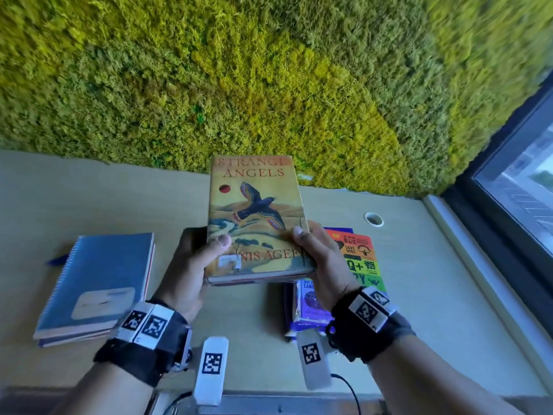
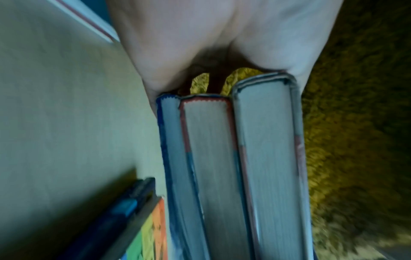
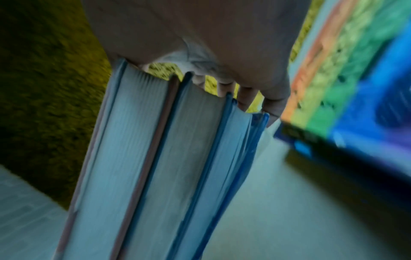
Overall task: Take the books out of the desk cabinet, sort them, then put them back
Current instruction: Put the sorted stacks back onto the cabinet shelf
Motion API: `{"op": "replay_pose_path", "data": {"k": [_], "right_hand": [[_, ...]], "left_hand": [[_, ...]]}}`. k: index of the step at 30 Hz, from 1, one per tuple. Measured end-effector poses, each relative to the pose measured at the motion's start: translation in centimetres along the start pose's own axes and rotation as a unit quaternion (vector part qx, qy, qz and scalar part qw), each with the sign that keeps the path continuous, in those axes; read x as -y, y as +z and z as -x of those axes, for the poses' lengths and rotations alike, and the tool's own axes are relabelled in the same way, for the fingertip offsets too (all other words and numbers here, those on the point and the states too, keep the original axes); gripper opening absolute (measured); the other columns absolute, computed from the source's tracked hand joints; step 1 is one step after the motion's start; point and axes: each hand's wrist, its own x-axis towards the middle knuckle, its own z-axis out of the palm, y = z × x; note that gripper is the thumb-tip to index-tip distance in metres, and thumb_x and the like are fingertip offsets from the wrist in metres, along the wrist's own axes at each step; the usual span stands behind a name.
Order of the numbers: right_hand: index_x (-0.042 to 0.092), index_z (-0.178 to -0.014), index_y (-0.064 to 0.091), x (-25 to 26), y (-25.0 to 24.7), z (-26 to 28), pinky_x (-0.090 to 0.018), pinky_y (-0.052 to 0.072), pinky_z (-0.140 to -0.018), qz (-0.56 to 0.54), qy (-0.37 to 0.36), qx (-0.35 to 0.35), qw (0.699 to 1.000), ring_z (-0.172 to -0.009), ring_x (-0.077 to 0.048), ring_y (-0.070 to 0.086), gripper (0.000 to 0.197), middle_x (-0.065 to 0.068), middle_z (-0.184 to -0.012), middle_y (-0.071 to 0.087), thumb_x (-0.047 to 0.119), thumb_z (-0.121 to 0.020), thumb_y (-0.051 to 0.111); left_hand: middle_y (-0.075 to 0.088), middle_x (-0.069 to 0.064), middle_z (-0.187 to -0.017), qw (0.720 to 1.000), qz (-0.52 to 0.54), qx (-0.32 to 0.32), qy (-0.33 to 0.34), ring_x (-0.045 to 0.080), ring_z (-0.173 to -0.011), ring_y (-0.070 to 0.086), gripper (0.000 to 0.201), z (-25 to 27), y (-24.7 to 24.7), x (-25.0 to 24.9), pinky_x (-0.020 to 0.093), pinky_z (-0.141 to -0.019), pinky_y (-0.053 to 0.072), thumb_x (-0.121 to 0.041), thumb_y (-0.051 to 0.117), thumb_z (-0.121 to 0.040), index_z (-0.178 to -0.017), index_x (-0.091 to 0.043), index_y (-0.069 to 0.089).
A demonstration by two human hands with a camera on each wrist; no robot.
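Observation:
I hold a stack of three books (image 1: 257,217) above the desk; the top one has a yellow cover with a flying bird. My left hand (image 1: 194,259) grips its near left corner, thumb on the cover. My right hand (image 1: 317,259) grips the near right corner the same way. The wrist views show the three page blocks (image 2: 222,176) (image 3: 160,158) side by side, pinched between thumb and fingers. A blue spiral notebook (image 1: 95,283) lies on other books at the left. A rainbow-covered book (image 1: 362,262) tops a pile (image 1: 311,307) at the right.
The pale wooden desk (image 1: 89,199) meets a green moss wall (image 1: 239,70) at the back. A window (image 1: 517,175) runs along the right side. A round cable hole (image 1: 373,218) sits in the desk behind the right pile. A blue pen (image 1: 58,260) lies left of the notebook.

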Motion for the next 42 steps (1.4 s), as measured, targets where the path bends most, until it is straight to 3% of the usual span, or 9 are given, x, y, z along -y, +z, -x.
{"op": "replay_pose_path", "data": {"k": [5,11,16,20,25,29,32,38,42], "right_hand": [[-0.005,-0.124,0.061,2.9,-7.7,2.0,-0.036,0.061,-0.076,0.02,-0.039,-0.046,0.998,-0.098,-0.033,0.069,0.062,-0.028,-0.121,0.069,0.034,-0.08,0.079],[0.0,-0.12,0.063,0.3,-15.1,5.4,-0.039,0.057,-0.079,0.082,0.022,-0.111,0.99,-0.097,-0.034,0.071,0.084,-0.028,-0.119,0.071,0.055,-0.062,0.089],[0.014,-0.133,0.063,-0.8,-17.9,5.4,-0.038,0.054,-0.093,0.148,0.065,-0.096,0.982,-0.114,-0.028,0.07,0.059,-0.012,-0.125,0.073,0.052,-0.088,0.062],[0.034,-0.146,0.051,-1.8,-20.5,5.0,-0.056,0.029,-0.119,0.116,0.065,-0.13,0.983,-0.143,-0.017,0.047,0.078,0.007,-0.15,0.056,0.081,-0.084,0.051],[0.02,-0.139,0.059,-5.2,-20.2,4.8,-0.051,0.049,-0.106,0.068,0.136,-0.139,0.978,-0.117,-0.027,0.07,0.068,-0.008,-0.125,0.074,0.069,-0.094,0.045],[0.04,-0.144,0.052,-6.8,-21.3,2.9,-0.062,0.041,-0.112,0.091,0.176,-0.11,0.974,-0.131,-0.031,0.06,0.086,-0.002,-0.14,0.065,0.093,-0.077,0.044],[0.052,-0.146,0.046,-7.3,-22.5,0.4,-0.063,0.034,-0.116,0.116,0.166,-0.069,0.977,-0.143,-0.024,0.046,0.08,0.007,-0.153,0.052,0.094,-0.078,0.039],[0.053,-0.146,0.045,-7.3,-22.6,-0.5,-0.051,0.024,-0.124,0.07,0.068,-0.03,0.995,-0.148,-0.015,0.039,0.067,0.014,-0.158,0.044,0.085,-0.088,0.038],[0.042,-0.149,0.046,-8.1,-23.0,3.0,-0.053,0.039,-0.115,0.002,0.071,-0.033,0.997,-0.134,-0.02,0.058,0.078,0.006,-0.147,0.059,0.083,-0.083,0.05]], "left_hand": [[0.073,0.009,-0.113,0.996,0.0,0.085,0.001,0.027,-0.111,0.069,0.056,-0.1,7.7,2.5,0.05,-0.1,0.051,-0.051,0.081,-0.071,-0.111,-0.017,0.061],[0.071,-0.014,-0.109,0.978,-0.031,0.193,-0.067,0.009,-0.11,0.066,0.029,1.1,13.5,6.8,0.006,-0.081,0.048,-0.038,0.07,-0.087,-0.114,-0.032,0.058],[0.075,0.004,-0.115,0.987,-0.065,0.138,-0.046,0.022,-0.108,0.07,0.054,0.9,12.8,9.7,0.044,-0.1,0.053,-0.058,0.063,-0.084,-0.123,-0.021,0.063],[0.076,-0.009,-0.108,0.989,-0.078,0.125,-0.032,0.006,-0.101,0.07,0.043,0.6,12.9,9.6,0.015,-0.083,0.053,-0.063,0.05,-0.094,-0.115,-0.03,0.067],[0.073,0.014,-0.116,0.989,-0.096,0.111,-0.035,0.032,-0.108,0.07,0.068,1.1,13.4,10.2,0.051,-0.092,0.057,-0.074,0.048,-0.088,-0.121,-0.017,0.066],[0.075,0.009,-0.12,0.96,0.049,0.172,-0.216,0.024,-0.109,0.073,0.089,2.2,13.9,9.9,0.033,-0.082,0.061,-0.089,0.069,-0.054,-0.116,-0.025,0.078],[0.072,0.008,-0.126,0.939,0.142,0.222,-0.223,0.022,-0.117,0.069,0.082,2.0,14.7,9.6,0.035,-0.091,0.058,-0.082,0.07,-0.062,-0.121,-0.026,0.076],[0.079,-0.016,-0.085,0.985,-0.008,0.044,-0.168,0.006,-0.084,0.077,0.092,2.9,16.2,11.8,0.039,-0.086,0.056,-0.096,0.071,-0.023,-0.082,-0.026,0.081],[0.08,-0.011,-0.099,0.987,0.038,0.018,-0.156,0.012,-0.101,0.075,0.029,6.2,17.0,12.5,0.03,-0.084,0.06,-0.071,0.061,-0.085,-0.085,-0.05,0.081]]}}
